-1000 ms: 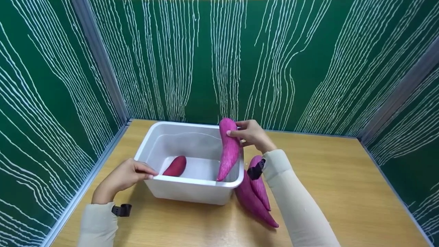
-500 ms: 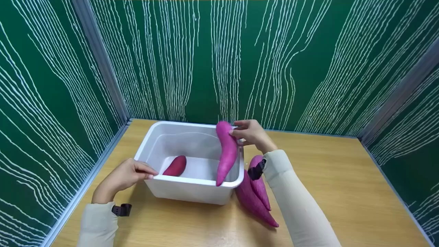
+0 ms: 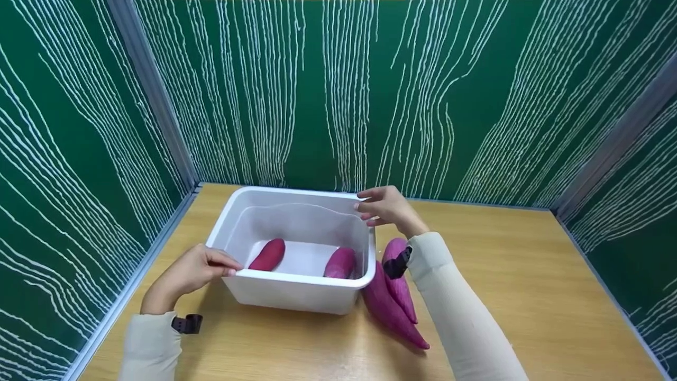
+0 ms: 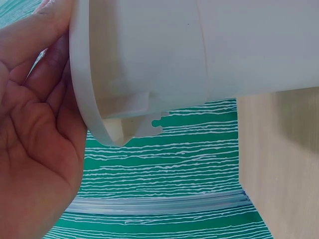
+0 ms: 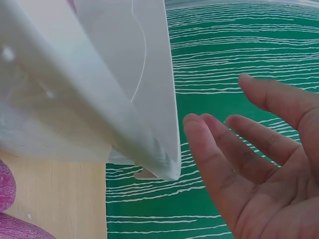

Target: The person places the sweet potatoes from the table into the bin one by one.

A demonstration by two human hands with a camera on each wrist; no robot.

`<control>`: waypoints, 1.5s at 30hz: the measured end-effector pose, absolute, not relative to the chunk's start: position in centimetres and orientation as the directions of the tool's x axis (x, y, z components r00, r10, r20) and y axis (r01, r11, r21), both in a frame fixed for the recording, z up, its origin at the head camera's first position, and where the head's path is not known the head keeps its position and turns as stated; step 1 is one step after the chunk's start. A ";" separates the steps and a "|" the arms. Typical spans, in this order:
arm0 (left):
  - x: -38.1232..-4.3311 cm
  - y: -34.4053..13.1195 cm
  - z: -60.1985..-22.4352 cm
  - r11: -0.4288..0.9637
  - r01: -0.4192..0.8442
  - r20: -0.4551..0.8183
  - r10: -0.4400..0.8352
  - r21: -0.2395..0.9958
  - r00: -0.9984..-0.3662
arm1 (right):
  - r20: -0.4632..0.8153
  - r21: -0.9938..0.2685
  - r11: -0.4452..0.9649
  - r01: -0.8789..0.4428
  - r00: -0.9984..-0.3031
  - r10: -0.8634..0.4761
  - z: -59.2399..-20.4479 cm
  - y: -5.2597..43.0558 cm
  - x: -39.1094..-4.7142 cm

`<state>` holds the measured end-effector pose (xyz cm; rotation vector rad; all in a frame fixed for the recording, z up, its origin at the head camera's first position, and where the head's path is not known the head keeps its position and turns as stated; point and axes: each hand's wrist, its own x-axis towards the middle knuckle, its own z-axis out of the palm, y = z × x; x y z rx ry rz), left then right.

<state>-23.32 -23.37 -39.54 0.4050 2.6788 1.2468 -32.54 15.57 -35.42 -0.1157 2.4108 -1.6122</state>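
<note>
A white plastic bin [image 3: 296, 293] stands on the table, tilted neither way. My left hand [image 3: 198, 272] pinches its front-left rim; the left wrist view has the fingers [image 4: 52, 64] against the outside of that rim. Inside lie a dark red sweet potato [image 3: 268, 255] at the left and a pink-purple one [image 3: 340, 263] at the right, the front wall hiding part of each. Over the far right corner, my right hand [image 3: 389, 209] holds nothing, and its fingers are spread apart in the right wrist view, beside the bin's rim [image 5: 94, 84].
Two more pink-purple sweet potatoes lie on the table against the bin's right side, one longer in front [image 3: 394, 312] and one behind it [image 3: 402, 291], partly under the right wrist. Green panels [image 3: 476, 106] with white wavy lines enclose the wooden table [image 3: 539, 296].
The pink-purple sweet potato my right hand held above the bin is released and now lies inside at the right. The right hand stays near the rim; the left hand has not moved.
</note>
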 end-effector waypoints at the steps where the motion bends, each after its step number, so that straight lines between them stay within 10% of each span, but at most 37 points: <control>1: -23.3 -23.4 -39.5 0.618 0.180 -0.027 0.310 0.766 -0.950 | -0.154 -0.918 0.390 0.066 -0.967 -0.201 -35.4 15.6 -32.5; 45: -23.2 -23.2 -39.4 0.599 0.167 -0.032 0.308 0.783 -0.951 | -0.139 -0.914 0.404 0.040 -0.966 -0.219 -36.2 18.4 -32.1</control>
